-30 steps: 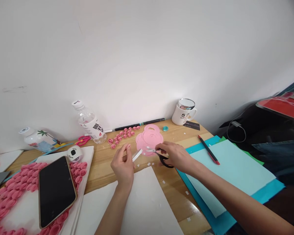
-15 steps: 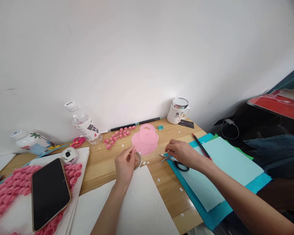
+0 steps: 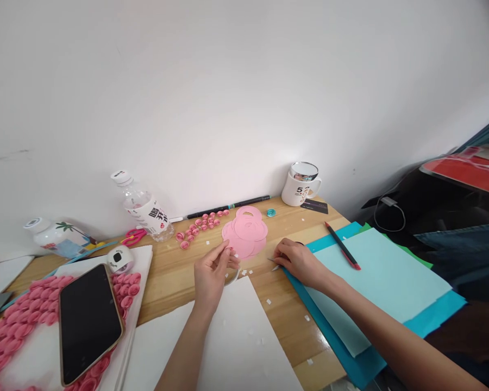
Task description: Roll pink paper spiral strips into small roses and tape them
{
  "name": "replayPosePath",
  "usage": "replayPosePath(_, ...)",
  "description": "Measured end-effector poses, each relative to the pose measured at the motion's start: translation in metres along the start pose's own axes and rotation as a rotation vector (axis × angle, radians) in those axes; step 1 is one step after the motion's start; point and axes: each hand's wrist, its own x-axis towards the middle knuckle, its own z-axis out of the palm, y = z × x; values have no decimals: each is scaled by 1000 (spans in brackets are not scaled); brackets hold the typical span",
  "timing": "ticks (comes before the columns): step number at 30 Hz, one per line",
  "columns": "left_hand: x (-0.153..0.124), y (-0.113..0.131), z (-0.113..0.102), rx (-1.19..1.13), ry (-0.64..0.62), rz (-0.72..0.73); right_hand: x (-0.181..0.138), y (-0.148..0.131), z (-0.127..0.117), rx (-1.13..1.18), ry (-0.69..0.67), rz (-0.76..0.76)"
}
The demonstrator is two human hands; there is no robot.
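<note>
Left of centre, the left hand (image 3: 211,271) is pinching thumb and forefinger together at the edge of the pink paper circles (image 3: 246,233) lying mid-frame. Right of them, the right hand (image 3: 298,260) is covering the scissors (image 3: 274,266), blade tips poking out; whether it is gripping them I cannot tell.

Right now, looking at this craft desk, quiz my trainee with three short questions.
1. True or false: the black smartphone lies on the light blue paper sheet.
2. The white ceramic mug stands: A) by the white wall, B) on the smartphone, C) on the blue sheet.
3. Fill in: the left hand is nearest the stack of round ___ paper cutouts.
Key: 1 false; 2 A; 3 pink.
</note>
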Motion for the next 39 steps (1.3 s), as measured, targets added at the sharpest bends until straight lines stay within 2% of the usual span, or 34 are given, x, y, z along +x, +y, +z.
replayPosePath(3, 1, -2, 0, -1, -5, -14, -3, 3, 2, 37, 38, -25)
replayPosePath(6, 2, -4, -1, 32, -26, -17, -3, 0, -4, 239, 3, -35)
replayPosePath(9, 2, -3, 0, 114, -77, -18, 3, -16, -19, 486, -91, -70)
replayPosePath(12, 1, 1, 0, 153, -151, -32, 12, -41, -33, 608, -168, -181)
replayPosePath(16, 0, 4, 0, 149, -212, -30, 25, -58, -34, 580, -243, -264)
replayPosePath(30, 0, 0, -3, 170, -276, -20, 32, -58, -30, 524, -265, -171)
replayPosePath(39, 0, 1, -1, 124, -239, -22, 25, -68, -24, 292, -95, -166)
